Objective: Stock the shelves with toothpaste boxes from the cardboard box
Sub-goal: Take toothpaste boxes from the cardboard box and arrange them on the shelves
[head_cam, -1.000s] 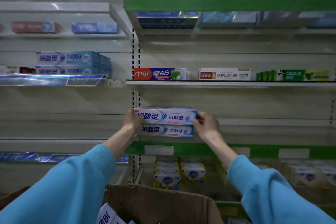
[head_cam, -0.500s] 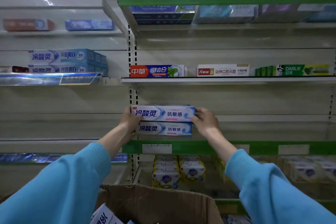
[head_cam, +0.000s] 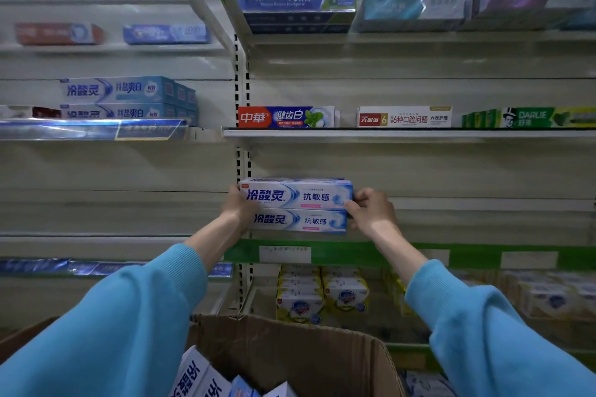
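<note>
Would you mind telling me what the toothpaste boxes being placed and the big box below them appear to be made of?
The two stacked toothpaste boxes look like thin printed paperboard with a slightly glossy coating: crisp folded edges, sharp blue print, faint sheen. The cardboard box looks like uncoated corrugated cardboard: matte brown, with a ragged, creased top edge.

Green-edged shelf (head_cam: 371,254): two stacked white-and-blue toothpaste boxes (head_cam: 298,206) are seen at its left end. Shelf above (head_cam: 403,133): a red-and-blue toothpaste box (head_cam: 285,117) at left, a white box (head_cam: 403,117) mid-shelf, green Darlie boxes (head_cam: 529,118) at right.
</note>
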Motion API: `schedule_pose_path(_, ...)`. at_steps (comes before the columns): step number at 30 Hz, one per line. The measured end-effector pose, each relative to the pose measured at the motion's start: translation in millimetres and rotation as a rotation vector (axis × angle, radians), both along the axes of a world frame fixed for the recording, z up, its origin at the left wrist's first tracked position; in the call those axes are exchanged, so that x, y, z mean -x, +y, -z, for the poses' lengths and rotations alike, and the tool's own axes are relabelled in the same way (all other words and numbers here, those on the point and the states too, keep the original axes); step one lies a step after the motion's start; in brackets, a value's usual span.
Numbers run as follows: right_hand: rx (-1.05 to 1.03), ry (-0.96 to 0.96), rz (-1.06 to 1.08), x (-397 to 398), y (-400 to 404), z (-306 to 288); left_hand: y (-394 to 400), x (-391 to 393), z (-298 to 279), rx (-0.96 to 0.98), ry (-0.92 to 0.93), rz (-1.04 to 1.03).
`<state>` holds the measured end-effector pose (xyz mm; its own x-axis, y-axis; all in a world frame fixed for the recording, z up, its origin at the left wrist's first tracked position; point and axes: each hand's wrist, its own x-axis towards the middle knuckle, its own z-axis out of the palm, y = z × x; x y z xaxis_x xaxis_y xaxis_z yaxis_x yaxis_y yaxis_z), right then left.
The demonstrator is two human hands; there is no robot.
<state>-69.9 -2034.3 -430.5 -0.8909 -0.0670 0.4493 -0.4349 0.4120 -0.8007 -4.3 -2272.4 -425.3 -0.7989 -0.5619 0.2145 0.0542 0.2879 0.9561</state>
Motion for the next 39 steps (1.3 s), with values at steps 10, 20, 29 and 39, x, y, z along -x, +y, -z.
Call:
schedule_pose_path(10,0.024,-0.010,-0.032,4.0,1.3,-2.2,0.4,-0.7,-2.9,-0.026,0.023,-0.007)
schedule_pose_path(20,-0.010,-0.030,-0.047,1.3,2.3,-0.9,4.4,-9.8,-2.7,0.043,-0.021,0.032)
schedule_pose_path(29,0.087,-0.090,-0.012,5.9,4.9,-0.2,-19.5,-24.8,0.0,-0.227,0.124,-0.152)
schedule_pose_path(39,0.127,-0.023,0.034,-7.1,9.0,-4.4,-58.5,-92.7,-7.6,-0.225,0.256,-0.336)
